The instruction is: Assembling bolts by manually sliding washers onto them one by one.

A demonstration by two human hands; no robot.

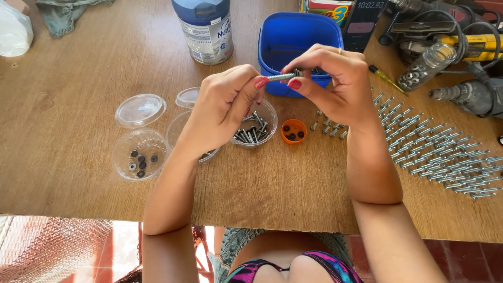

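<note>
Silver bolt (281, 77) horizontal between both hands, head probably rightward.

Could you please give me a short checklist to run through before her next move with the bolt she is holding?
1. Bolt gripped at both ends: ok, left hand and right hand each pinch it above the table.
2. Piece seated at the right-hand end: cannot tell, fingers hide it.
3. Loose bolts within reach: ok, the clear cup holds several.
4. Small black pieces at hand: ok, some lie in the orange cap.
5. Rows of bolts undisturbed: ok, they lie apart from both hands.
6. Blue tub upright: ok.
</note>
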